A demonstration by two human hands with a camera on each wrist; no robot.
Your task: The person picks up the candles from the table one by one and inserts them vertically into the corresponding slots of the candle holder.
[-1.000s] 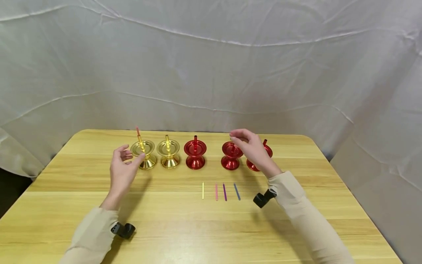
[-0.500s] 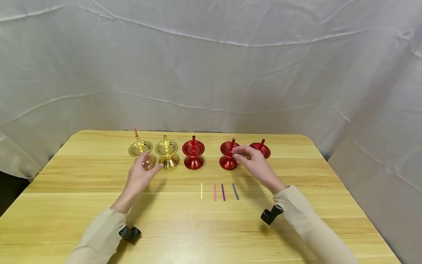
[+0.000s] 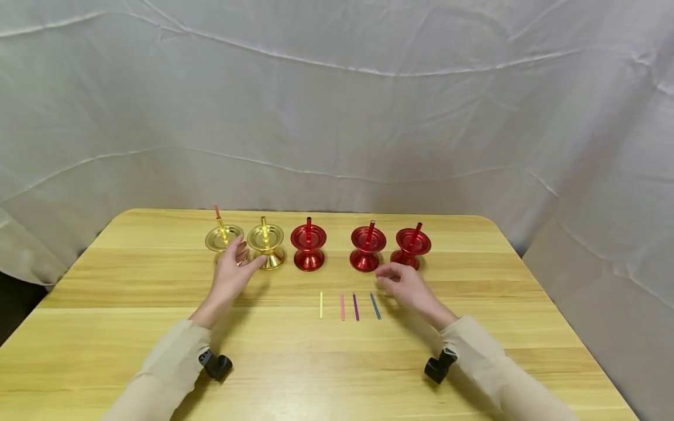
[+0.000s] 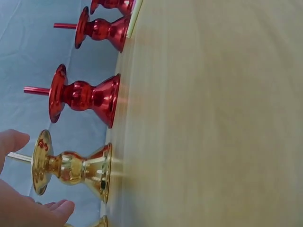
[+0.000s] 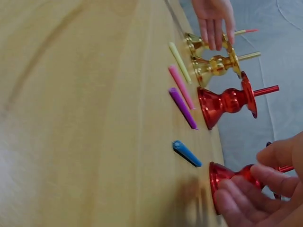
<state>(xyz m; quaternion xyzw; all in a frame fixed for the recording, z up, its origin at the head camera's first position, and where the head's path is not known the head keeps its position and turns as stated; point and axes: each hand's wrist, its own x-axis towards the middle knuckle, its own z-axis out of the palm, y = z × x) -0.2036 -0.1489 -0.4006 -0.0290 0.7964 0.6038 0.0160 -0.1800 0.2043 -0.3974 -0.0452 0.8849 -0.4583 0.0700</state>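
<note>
My left hand (image 3: 230,278) reaches toward the second gold candle holder (image 3: 272,258), thumb and fingers apart and nothing between them. In the left wrist view, thumb and fingers appear on either side of that holder's thin tube. The leftmost gold holder (image 3: 215,239), with a red candle (image 3: 217,211) in its tube, is partly hidden behind this hand. Over the table in front of the two right-hand red holders is my right hand (image 3: 411,287), fingers loosely bent and holding nothing. Its fingertips are near the blue candle (image 3: 375,306). Purple (image 3: 356,307), pink (image 3: 343,307) and yellow (image 3: 321,305) candles lie beside it.
Three red candle holders, left (image 3: 309,259), middle (image 3: 364,260) and right (image 3: 412,248), continue the row along the back of the wooden table (image 3: 316,374). A pale cloth (image 3: 337,117) hangs behind the table's far edge.
My right hand has come down from the middle red holder toward the table's front. Rightward, my left hand has moved from the first gold holder to the second.
</note>
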